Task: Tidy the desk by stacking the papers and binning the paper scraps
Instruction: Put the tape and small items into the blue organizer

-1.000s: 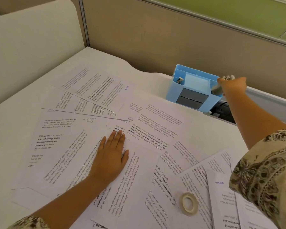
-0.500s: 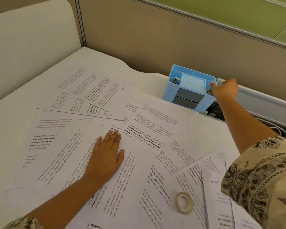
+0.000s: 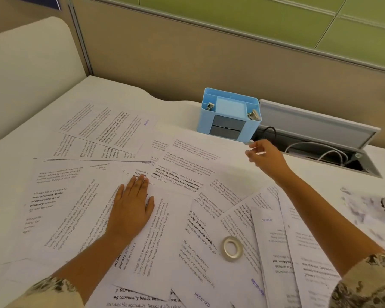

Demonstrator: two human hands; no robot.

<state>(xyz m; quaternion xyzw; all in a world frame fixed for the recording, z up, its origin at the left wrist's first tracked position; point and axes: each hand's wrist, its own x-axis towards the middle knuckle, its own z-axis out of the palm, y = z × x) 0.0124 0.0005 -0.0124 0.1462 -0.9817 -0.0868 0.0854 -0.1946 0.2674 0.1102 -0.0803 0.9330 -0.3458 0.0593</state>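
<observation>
My left hand [image 3: 132, 207] lies flat, fingers straight and together, pressing on the papers [image 3: 93, 210] spread over the worktop [image 3: 231, 165]. My right hand [image 3: 266, 156] hangs in the air just below the blue organiser [image 3: 229, 116], fingers loosely curled with nothing in them that I can make out. The sheets fan out from under the left palm in every direction, overlapping at odd angles, most with their long sides running slantwise away from me. The left hand is already on them; the right is farther off, and the nearest loose sheets lie below and to the left of it. I judge that gathering calls for the right hand to come down and sweep sheets toward the left. A roll of tape [image 3: 232, 248] sits on the sheets between my arms and would need lifting off first. Paper scraps [image 3: 360, 207] lie blurred at the right edge. No bin shows. A beige partition [image 3: 187, 52] closes off the back.
</observation>
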